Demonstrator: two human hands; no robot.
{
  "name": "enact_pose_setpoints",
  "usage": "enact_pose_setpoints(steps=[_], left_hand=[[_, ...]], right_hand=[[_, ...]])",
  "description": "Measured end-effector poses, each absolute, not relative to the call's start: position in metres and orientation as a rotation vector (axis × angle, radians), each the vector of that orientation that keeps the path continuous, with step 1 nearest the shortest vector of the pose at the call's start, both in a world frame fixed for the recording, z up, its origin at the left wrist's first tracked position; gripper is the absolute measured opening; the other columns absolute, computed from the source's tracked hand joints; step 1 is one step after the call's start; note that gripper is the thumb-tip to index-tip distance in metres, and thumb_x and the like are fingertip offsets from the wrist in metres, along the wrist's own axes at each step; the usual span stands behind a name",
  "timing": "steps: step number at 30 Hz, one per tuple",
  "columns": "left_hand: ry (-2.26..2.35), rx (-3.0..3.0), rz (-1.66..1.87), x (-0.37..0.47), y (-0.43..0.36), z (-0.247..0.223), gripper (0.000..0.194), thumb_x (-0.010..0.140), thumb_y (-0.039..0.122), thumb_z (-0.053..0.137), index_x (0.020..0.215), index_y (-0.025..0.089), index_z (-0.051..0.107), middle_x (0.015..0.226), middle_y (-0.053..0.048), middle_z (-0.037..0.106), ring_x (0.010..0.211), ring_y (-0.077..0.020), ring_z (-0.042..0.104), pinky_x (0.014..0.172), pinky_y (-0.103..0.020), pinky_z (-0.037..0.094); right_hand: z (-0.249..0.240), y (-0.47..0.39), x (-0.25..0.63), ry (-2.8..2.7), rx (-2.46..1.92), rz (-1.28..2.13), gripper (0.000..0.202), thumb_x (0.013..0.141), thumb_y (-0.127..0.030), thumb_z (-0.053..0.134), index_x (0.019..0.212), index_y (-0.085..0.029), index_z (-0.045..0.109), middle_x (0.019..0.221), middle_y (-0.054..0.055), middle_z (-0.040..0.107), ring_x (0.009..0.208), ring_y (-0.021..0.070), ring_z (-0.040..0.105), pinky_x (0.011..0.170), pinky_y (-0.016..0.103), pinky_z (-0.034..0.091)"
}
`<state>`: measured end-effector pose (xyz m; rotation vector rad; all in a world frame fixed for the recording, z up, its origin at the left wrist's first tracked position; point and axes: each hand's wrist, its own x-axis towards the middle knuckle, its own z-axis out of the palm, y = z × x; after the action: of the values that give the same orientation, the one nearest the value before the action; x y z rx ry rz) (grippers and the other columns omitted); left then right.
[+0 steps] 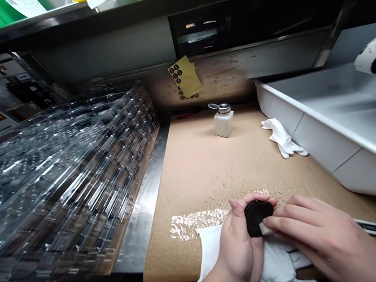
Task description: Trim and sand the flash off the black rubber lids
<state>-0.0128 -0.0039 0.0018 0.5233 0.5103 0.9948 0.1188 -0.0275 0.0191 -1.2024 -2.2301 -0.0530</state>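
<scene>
My left hand (239, 243) is closed round a black round disc-like piece (257, 213), its dark face turned up. The fingers of my right hand (318, 227) pinch a small whitish bit (265, 229) against the lower right edge of the disc; whether it is cloth or something firmer I cannot make out. Beneath both hands lies a crumpled white cloth (278, 260) at the front of the cardboard sheet (205, 157). Partly hidden behind my right hand is a slim white and black tool (374, 228).
Stacked clear plastic trays (89, 177) fill the left side. A white pump bottle (224, 123) with its lid raised stands at the back. To the right, a white glove (283, 137) lies against a large white bin (317, 138). Yellow sticker sheets (186, 77) hang on the back panel, under a shelf.
</scene>
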Motion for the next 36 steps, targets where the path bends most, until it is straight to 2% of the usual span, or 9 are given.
enact_pose_setpoints(steps=[8, 12, 17, 21, 24, 27, 32, 36], left_hand=[[0.512, 0.491, 0.992, -0.014, -0.002, 0.001, 0.048, 0.087, 0.047, 0.025, 0.089, 0.013, 0.059, 0.096, -0.009, 0.059, 0.098, -0.0218, 0.051, 0.091, -0.037, 0.034], [0.506, 0.48, 0.991, -0.013, -0.003, 0.0, 0.05, 0.086, 0.048, 0.025, 0.089, 0.013, 0.059, 0.095, -0.01, 0.059, 0.097, -0.0214, 0.051, 0.091, -0.037, 0.034], [0.502, 0.462, 1.003, -0.014, -0.002, 0.001, 0.047, 0.087, 0.045, 0.025, 0.089, 0.013, 0.06, 0.094, -0.009, 0.06, 0.095, -0.0198, 0.052, 0.091, -0.035, 0.034], [0.472, 0.373, 1.029, -0.014, 0.0, 0.0, 0.049, 0.086, 0.048, 0.027, 0.091, 0.012, 0.059, 0.094, -0.011, 0.061, 0.092, -0.0201, 0.055, 0.092, -0.037, 0.035], [0.436, 0.312, 1.043, -0.013, 0.0, 0.0, 0.051, 0.084, 0.051, 0.028, 0.092, 0.011, 0.059, 0.096, -0.013, 0.062, 0.097, -0.0235, 0.055, 0.097, -0.042, 0.031], [0.425, 0.306, 1.036, -0.014, -0.001, 0.0, 0.051, 0.085, 0.05, 0.028, 0.094, 0.011, 0.058, 0.099, -0.014, 0.062, 0.101, -0.0254, 0.054, 0.101, -0.044, 0.027], [0.457, 0.363, 1.064, -0.014, -0.004, 0.0, 0.053, 0.086, 0.049, 0.026, 0.098, 0.01, 0.058, 0.107, -0.016, 0.06, 0.109, -0.0265, 0.051, 0.103, -0.044, 0.026], [0.48, 0.399, 1.074, -0.014, -0.005, -0.001, 0.047, 0.087, 0.045, 0.028, 0.1, 0.01, 0.058, 0.109, -0.015, 0.059, 0.11, -0.0259, 0.05, 0.102, -0.043, 0.026]], right_hand=[[0.021, -0.025, 0.116, -2.219, -1.158, 0.089, 0.02, 0.082, -0.012, 0.044, 0.09, -0.022, 0.06, 0.08, 0.0, 0.062, 0.074, 0.0109, 0.051, 0.067, 0.024, 0.041], [0.022, -0.024, 0.118, -2.286, -1.201, 0.066, 0.02, 0.083, -0.015, 0.044, 0.089, -0.023, 0.06, 0.075, 0.0, 0.061, 0.07, 0.0114, 0.05, 0.06, 0.024, 0.04], [0.02, -0.022, 0.111, -2.159, -1.14, 0.162, 0.019, 0.082, -0.014, 0.047, 0.094, -0.023, 0.059, 0.084, 0.0, 0.062, 0.077, 0.0112, 0.052, 0.067, 0.024, 0.043], [0.014, -0.03, 0.131, -1.888, -1.397, 0.138, 0.02, 0.081, -0.027, 0.053, 0.101, -0.027, 0.056, 0.092, -0.003, 0.062, 0.082, 0.01, 0.057, 0.072, 0.02, 0.046], [0.006, -0.038, 0.154, -1.582, -1.762, -0.044, 0.023, 0.077, -0.043, 0.055, 0.095, -0.029, 0.059, 0.089, -0.005, 0.064, 0.074, 0.0114, 0.06, 0.071, 0.022, 0.048], [-0.01, -0.046, 0.167, -1.607, -1.8, -0.201, 0.026, 0.078, -0.048, 0.052, 0.092, -0.028, 0.06, 0.088, -0.004, 0.065, 0.074, 0.0137, 0.062, 0.072, 0.024, 0.05], [-0.035, -0.054, 0.163, -1.699, -1.679, -0.263, 0.026, 0.08, -0.039, 0.052, 0.101, -0.025, 0.058, 0.096, -0.001, 0.064, 0.082, 0.0152, 0.062, 0.078, 0.024, 0.049], [-0.029, -0.056, 0.145, -1.744, -1.465, -0.298, 0.029, 0.076, -0.022, 0.057, 0.105, -0.024, 0.057, 0.096, 0.0, 0.064, 0.081, 0.0149, 0.063, 0.081, 0.025, 0.048]])
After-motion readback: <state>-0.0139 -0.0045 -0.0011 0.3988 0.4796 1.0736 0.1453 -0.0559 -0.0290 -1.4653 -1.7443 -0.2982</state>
